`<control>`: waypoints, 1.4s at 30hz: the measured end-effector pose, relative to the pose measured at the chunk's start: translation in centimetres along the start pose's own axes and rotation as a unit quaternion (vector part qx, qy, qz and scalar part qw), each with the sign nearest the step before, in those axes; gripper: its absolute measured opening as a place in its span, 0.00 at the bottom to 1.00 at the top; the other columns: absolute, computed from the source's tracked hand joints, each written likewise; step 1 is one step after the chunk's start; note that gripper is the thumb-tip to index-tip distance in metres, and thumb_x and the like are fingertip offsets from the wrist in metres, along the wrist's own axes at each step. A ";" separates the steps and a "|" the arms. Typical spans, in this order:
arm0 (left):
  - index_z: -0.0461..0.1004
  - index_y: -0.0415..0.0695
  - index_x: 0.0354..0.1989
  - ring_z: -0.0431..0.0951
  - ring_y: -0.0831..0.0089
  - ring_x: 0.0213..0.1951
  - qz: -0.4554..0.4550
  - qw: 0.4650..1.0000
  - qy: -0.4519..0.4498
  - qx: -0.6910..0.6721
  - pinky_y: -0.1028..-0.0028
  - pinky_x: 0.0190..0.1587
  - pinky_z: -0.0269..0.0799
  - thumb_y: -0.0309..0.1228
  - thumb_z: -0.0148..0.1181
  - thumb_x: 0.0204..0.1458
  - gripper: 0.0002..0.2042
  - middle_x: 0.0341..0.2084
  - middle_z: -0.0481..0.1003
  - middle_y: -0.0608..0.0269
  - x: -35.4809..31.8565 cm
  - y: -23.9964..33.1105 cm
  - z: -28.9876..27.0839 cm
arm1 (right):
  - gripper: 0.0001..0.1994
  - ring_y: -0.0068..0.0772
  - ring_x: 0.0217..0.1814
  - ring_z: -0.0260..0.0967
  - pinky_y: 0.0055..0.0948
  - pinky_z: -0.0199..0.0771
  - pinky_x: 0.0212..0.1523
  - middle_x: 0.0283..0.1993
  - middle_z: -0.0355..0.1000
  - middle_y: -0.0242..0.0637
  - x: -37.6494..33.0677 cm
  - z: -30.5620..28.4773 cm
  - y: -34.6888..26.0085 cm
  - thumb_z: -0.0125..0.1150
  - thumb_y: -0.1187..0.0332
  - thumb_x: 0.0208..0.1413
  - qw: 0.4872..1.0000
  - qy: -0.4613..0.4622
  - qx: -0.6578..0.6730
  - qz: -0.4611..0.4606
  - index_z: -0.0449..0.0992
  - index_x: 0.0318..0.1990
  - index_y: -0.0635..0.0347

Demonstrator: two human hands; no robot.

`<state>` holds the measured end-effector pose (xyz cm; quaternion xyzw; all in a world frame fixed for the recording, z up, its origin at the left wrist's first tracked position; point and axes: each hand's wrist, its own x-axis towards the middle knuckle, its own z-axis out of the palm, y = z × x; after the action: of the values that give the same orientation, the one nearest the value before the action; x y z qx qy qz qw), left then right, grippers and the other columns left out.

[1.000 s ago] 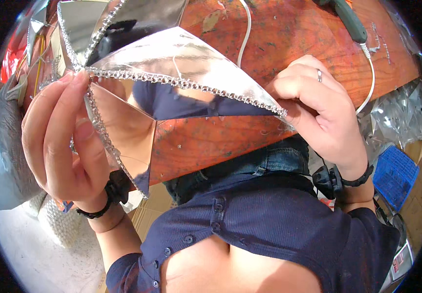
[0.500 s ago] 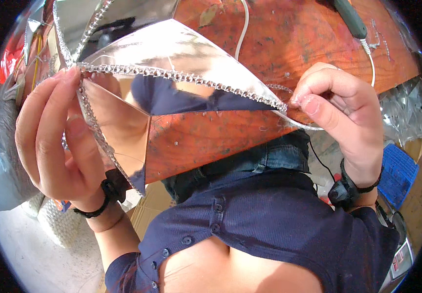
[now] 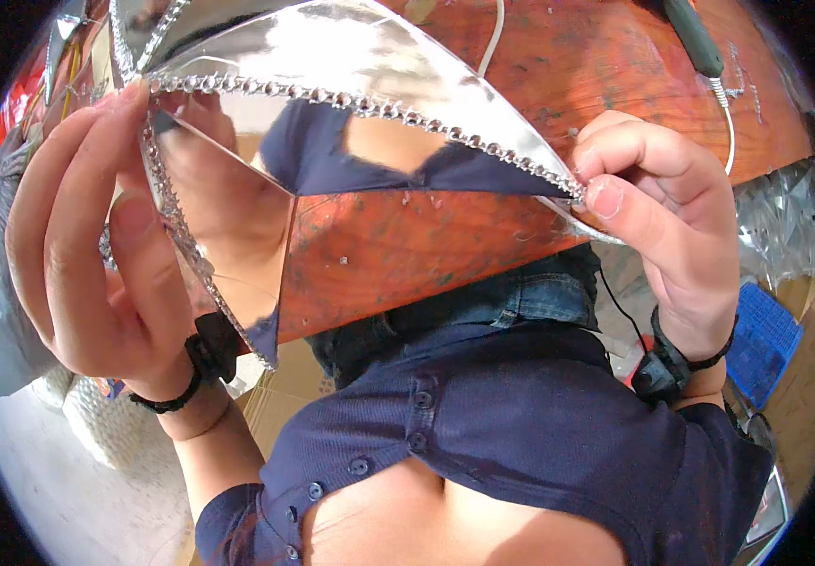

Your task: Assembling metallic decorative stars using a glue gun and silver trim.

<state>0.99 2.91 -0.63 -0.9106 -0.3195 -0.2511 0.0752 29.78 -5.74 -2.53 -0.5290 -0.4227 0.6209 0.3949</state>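
Observation:
A mirrored, faceted star-like ornament is raised above the table, its shiny faces reflecting navy cloth and skin. Silver rhinestone trim runs along its upper ridge, and more trim lines the edge leading down to a lower point. My left hand grips the ornament where the trimmed ridges meet, thumb and fingers closed around that corner. At the ornament's right tip, my right hand pinches the end of the trim against the point between thumb and forefinger. My left fingers partly hide the corner beneath them.
The reddish-brown wooden table is stained. A dark green tool handle with a white cord lies at the back right. Clear plastic wrapping and a blue plastic grid are at the right. Bubble wrap lies at the lower left.
The ornament has risen a little and its right tip has shifted right. The loose bit of trim by my right fingers no longer shows, and those fingers now press at the tip.

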 end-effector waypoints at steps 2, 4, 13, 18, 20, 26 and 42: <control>0.74 0.31 0.46 0.74 0.60 0.48 -0.006 1.000 0.003 -0.009 0.66 0.53 0.70 0.22 0.47 0.55 0.13 0.44 0.75 0.49 0.0 0.0 0.2 | 0.07 0.23 0.39 0.59 0.21 0.57 0.42 0.36 0.64 0.36 0.1 0.0 0.1 0.56 0.71 0.51 1.000 -0.004 0.013 0.010 0.71 0.35 0.67; 0.74 0.31 0.46 0.74 0.60 0.48 -0.011 1.000 0.006 -0.016 0.66 0.53 0.70 0.22 0.47 0.55 0.13 0.44 0.75 0.49 0.1 0.0 0.1 | 0.08 0.23 0.38 0.58 0.21 0.56 0.41 0.36 0.63 0.35 0.3 -0.2 0.2 0.56 0.70 0.51 1.000 -0.013 0.019 0.017 0.70 0.35 0.67; 0.74 0.32 0.46 0.74 0.60 0.49 -0.030 1.000 -0.001 -0.008 0.65 0.54 0.69 0.22 0.47 0.55 0.13 0.45 0.75 0.50 0.0 0.3 0.1 | 0.12 0.16 0.31 0.53 0.16 0.52 0.29 0.35 0.61 0.34 0.8 -1.0 0.6 0.55 0.66 0.51 0.996 -0.039 0.039 0.065 0.67 0.37 0.67; 0.74 0.32 0.46 0.74 0.60 0.48 -0.013 1.000 -0.018 -0.002 0.66 0.54 0.69 0.22 0.47 0.55 0.14 0.44 0.75 0.50 0.0 -0.3 -0.2 | 0.13 0.15 0.30 0.52 0.15 0.51 0.28 0.36 0.63 0.34 0.9 -0.9 0.9 0.56 0.65 0.52 0.997 -0.032 0.056 0.053 0.68 0.37 0.68; 0.74 0.32 0.46 0.74 0.60 0.48 -0.017 1.000 -0.018 -0.004 0.66 0.54 0.69 0.23 0.47 0.55 0.14 0.44 0.75 0.50 0.0 -0.3 -0.3 | 0.13 0.15 0.29 0.52 0.15 0.52 0.28 0.36 0.63 0.34 0.9 -0.8 0.9 0.56 0.65 0.52 0.997 -0.029 0.055 0.042 0.68 0.38 0.68; 0.75 0.33 0.45 0.74 0.61 0.48 -0.017 0.999 -0.004 -0.029 0.66 0.54 0.69 0.23 0.48 0.55 0.13 0.44 0.76 0.50 -0.3 -0.1 1.4 | 0.12 0.15 0.29 0.53 0.14 0.52 0.28 0.36 0.63 0.33 0.6 -1.0 1.5 0.56 0.66 0.52 0.998 0.005 0.048 0.051 0.69 0.38 0.67; 0.75 0.33 0.45 0.75 0.61 0.48 0.024 0.999 -0.024 0.006 0.66 0.54 0.68 0.21 0.48 0.53 0.13 0.42 0.77 0.51 0.2 -0.6 -0.4 | 0.09 0.28 0.43 0.61 0.22 0.58 0.46 0.41 0.65 0.41 0.6 -1.0 0.4 0.52 0.78 0.50 0.988 0.015 -0.126 -0.093 0.70 0.39 0.70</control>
<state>0.58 3.42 -0.17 -0.9234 -0.3004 -0.2254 0.0794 30.67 -5.22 -3.15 -0.5426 -0.5388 0.5151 0.3873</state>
